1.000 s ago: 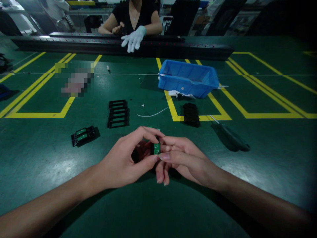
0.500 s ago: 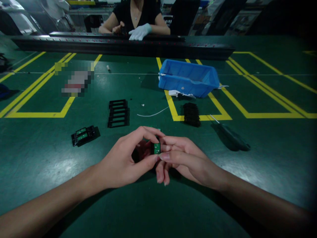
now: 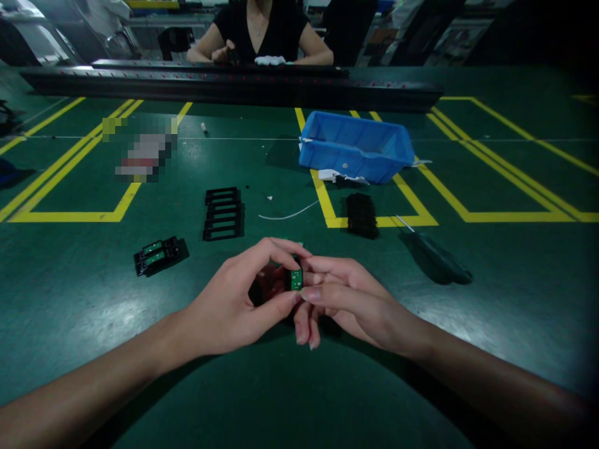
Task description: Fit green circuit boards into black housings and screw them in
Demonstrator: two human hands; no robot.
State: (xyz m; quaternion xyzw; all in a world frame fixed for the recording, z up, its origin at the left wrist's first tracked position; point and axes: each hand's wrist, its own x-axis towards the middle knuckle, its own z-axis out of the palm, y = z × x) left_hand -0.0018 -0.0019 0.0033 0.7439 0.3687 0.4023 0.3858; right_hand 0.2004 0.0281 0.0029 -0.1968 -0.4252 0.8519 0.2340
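Grip unchanged: left bare hand [image 3: 238, 296] and right bare hand [image 3: 362, 302] closed on small black-edged green circuit board [image 3: 296, 280]. Co-worker's white-gloved hand [image 3: 270, 60] drawn back behind long black bar [image 3: 234, 88].

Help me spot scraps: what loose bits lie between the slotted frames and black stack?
In the head view: a white strand, a white scrap and a dark speck.

Green table [image 3: 70, 293], lined in yellow
Carries blue bin [image 3: 350, 158] far right, slotted black frame [image 3: 223, 201] left, black stack [image 3: 361, 216] right, green-boarded black pieces [image 3: 155, 257] near left.
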